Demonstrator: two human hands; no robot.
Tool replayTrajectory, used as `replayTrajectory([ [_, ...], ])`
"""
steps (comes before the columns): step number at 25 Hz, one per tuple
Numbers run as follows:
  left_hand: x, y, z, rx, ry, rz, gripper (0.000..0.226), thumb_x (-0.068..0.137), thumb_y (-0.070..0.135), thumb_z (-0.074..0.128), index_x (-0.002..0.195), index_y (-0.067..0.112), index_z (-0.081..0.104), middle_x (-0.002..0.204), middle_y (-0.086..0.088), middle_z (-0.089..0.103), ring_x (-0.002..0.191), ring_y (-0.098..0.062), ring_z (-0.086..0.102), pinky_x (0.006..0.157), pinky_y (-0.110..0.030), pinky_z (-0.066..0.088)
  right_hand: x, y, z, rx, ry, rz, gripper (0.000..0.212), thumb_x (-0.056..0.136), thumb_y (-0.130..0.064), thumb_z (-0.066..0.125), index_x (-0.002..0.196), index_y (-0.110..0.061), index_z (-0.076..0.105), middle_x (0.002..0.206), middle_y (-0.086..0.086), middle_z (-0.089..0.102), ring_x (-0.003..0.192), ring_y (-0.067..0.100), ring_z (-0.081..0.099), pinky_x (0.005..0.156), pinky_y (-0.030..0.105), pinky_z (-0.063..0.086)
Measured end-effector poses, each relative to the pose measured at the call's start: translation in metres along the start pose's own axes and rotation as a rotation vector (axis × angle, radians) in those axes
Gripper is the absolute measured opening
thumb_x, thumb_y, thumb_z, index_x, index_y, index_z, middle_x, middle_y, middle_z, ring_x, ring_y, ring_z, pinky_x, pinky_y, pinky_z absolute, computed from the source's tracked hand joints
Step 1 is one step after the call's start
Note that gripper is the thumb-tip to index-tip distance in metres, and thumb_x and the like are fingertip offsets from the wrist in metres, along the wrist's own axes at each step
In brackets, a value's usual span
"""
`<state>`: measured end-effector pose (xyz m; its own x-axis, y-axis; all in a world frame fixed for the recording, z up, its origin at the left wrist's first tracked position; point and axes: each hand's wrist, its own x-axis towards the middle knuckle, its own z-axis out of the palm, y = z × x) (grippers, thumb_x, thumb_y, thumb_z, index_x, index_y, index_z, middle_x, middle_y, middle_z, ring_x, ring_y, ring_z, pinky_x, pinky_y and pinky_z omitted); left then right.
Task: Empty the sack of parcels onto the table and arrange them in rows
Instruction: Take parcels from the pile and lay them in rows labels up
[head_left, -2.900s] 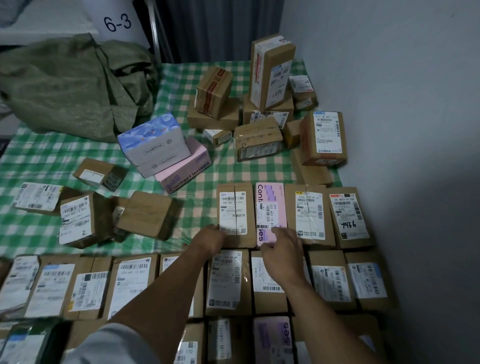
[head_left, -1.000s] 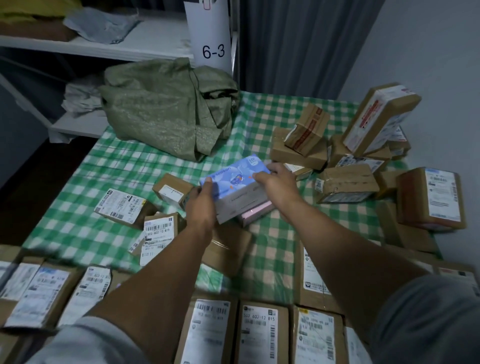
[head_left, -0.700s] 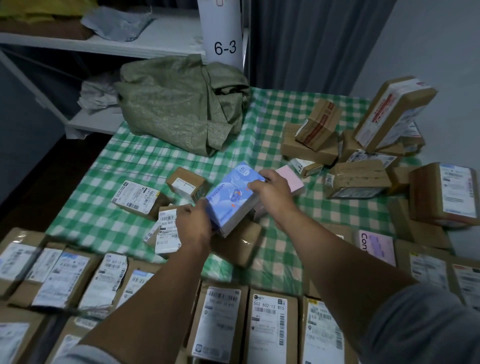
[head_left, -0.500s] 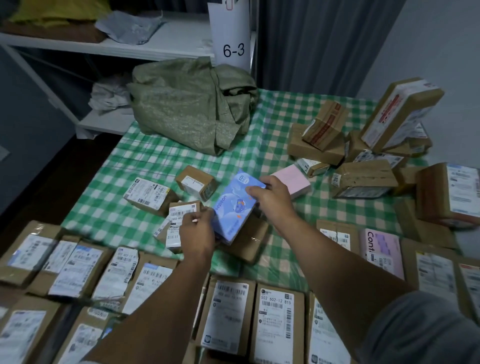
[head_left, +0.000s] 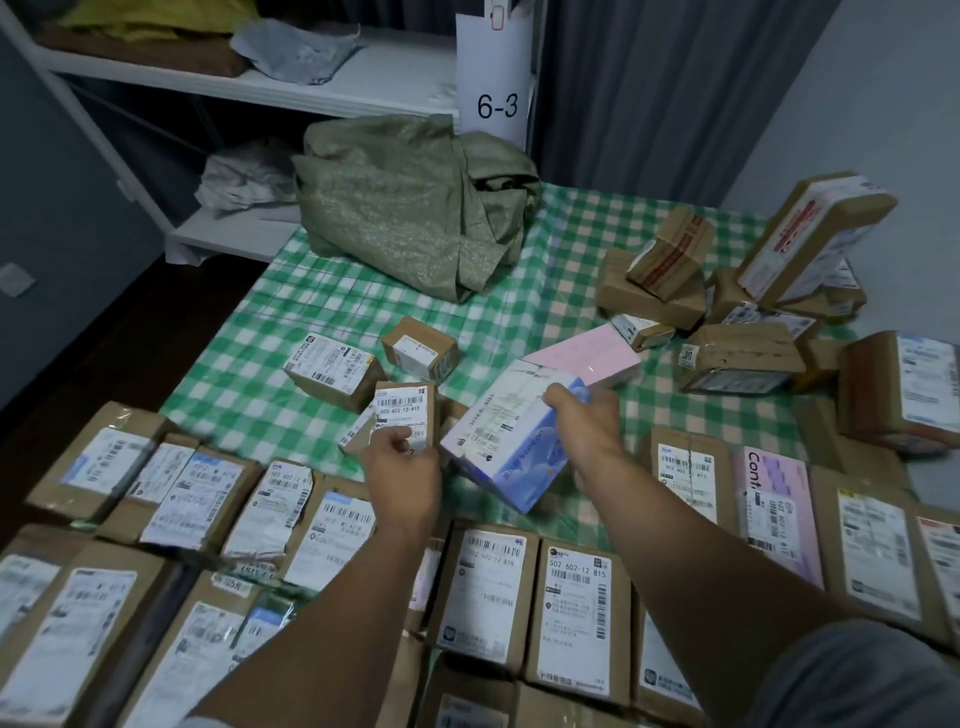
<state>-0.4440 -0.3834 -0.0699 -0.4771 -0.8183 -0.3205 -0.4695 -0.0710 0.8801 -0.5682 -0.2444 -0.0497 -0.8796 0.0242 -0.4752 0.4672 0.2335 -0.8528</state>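
Your right hand (head_left: 582, 415) grips the blue-and-white box (head_left: 511, 452) at its far right corner, fingers wrapped over the top edge. The box is tilted with its label face up and to the left, and is held above the desk (head_left: 322, 312), between the loose parcels and the near rows.

Your left hand (head_left: 402, 465) is just left of the box. Its fingers curl in at the near edge of a labelled brown parcel (head_left: 402, 410) that stands on edge. Whether they pinch it, you cannot tell.

Sack (head_left: 410, 208): green woven, crumpled and slumped at the far edge of the desk, left of centre. Its mouth and inside are hidden.

A pink box (head_left: 582, 356) lies flat just beyond the blue one. Small loose parcels (head_left: 332, 369) lie on the check cloth, far left of your left hand.

Far right is an unsorted heap (head_left: 670, 280) of brown parcels, some leaning on others. A tall parcel (head_left: 815, 234) is propped on top.

Near side: rows (head_left: 488, 587) of parcels lie label-up and edge to edge across the desk. One pale pink parcel (head_left: 774, 499) sits in the right part of the farther row.

The shelf (head_left: 363, 78) behind the sack holds crumpled grey bags (head_left: 296, 44). A card marked 6-3 (head_left: 496, 106) hangs at its right end.
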Motion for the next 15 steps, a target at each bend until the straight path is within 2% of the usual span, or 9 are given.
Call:
replayTrajectory([
  [2, 0.016, -0.005, -0.010, 0.275, 0.038, 0.025, 0.040, 0.082, 0.011, 0.067, 0.122, 0.012, 0.060, 0.127, -0.018, 0.050, 0.113, -0.035, 0.053, 0.101, -0.044, 0.046, -0.003, 0.004, -0.011, 0.049, 0.053, 0.057, 0.062, 0.072, -0.037, 0.071, 0.123, -0.006, 0.053, 0.114, 0.016, 0.064, 0.095, 0.034, 0.066, 0.065, 0.033, 0.050],
  [4, 0.026, -0.008, -0.011, 0.474, 0.038, 0.007, 0.061, 0.081, 0.024, 0.074, 0.137, 0.014, 0.051, 0.140, -0.020, 0.040, 0.130, -0.039, 0.039, 0.112, -0.045, 0.032, -0.001, 0.011, -0.024, 0.095, 0.080, 0.130, 0.064, 0.068, -0.037, 0.072, 0.119, -0.002, 0.056, 0.108, 0.017, 0.067, 0.094, 0.035, 0.067, 0.066, 0.035, 0.051],
  [6, 0.034, -0.007, -0.008, 0.594, 0.036, 0.007, 0.081, 0.075, 0.038, 0.081, 0.141, 0.014, 0.042, 0.145, -0.020, 0.036, 0.133, -0.040, 0.033, 0.112, -0.048, 0.030, 0.007, 0.020, -0.033, 0.113, 0.123, 0.169, 0.074, 0.051, -0.046, 0.071, 0.110, -0.003, 0.063, 0.104, 0.017, 0.071, 0.089, 0.036, 0.070, 0.074, 0.047, 0.059],
  [7, 0.038, -0.007, -0.006, 0.619, 0.032, 0.015, 0.088, 0.072, 0.042, 0.083, 0.142, 0.013, 0.038, 0.147, -0.019, 0.034, 0.134, -0.040, 0.031, 0.111, -0.049, 0.031, 0.009, 0.022, -0.037, 0.106, 0.140, 0.177, 0.074, 0.049, -0.048, 0.069, 0.108, -0.004, 0.064, 0.102, 0.017, 0.072, 0.087, 0.037, 0.071, 0.078, 0.050, 0.060],
  [11, 0.055, -0.014, -0.006, 0.785, 0.015, 0.060, 0.104, 0.075, 0.056, 0.077, 0.154, 0.018, 0.021, 0.156, -0.016, 0.027, 0.136, -0.039, 0.028, 0.107, -0.049, 0.033, 0.016, 0.027, -0.049, 0.085, 0.235, 0.191, 0.061, 0.061, -0.040, 0.068, 0.108, -0.002, 0.062, 0.099, 0.016, 0.071, 0.083, 0.034, 0.069, 0.074, 0.042, 0.057],
  [13, 0.058, -0.012, -0.009, 0.863, -0.001, 0.091, 0.101, 0.073, 0.065, 0.072, 0.150, 0.018, 0.027, 0.151, -0.014, 0.036, 0.133, -0.038, 0.032, 0.105, -0.048, 0.034, 0.019, 0.030, -0.048, 0.035, 0.275, 0.177, 0.068, 0.054, -0.047, 0.068, 0.108, -0.005, 0.064, 0.107, 0.017, 0.067, 0.088, 0.035, 0.067, 0.080, 0.045, 0.057],
  [15, 0.061, -0.009, -0.012, 0.859, 0.011, 0.092, 0.093, 0.070, 0.065, 0.071, 0.141, 0.015, 0.039, 0.143, -0.014, 0.044, 0.131, -0.037, 0.035, 0.104, -0.048, 0.034, 0.019, 0.031, -0.042, -0.003, 0.259, 0.155, 0.065, 0.056, -0.047, 0.067, 0.107, -0.007, 0.065, 0.109, 0.017, 0.066, 0.090, 0.035, 0.065, 0.081, 0.043, 0.056],
])
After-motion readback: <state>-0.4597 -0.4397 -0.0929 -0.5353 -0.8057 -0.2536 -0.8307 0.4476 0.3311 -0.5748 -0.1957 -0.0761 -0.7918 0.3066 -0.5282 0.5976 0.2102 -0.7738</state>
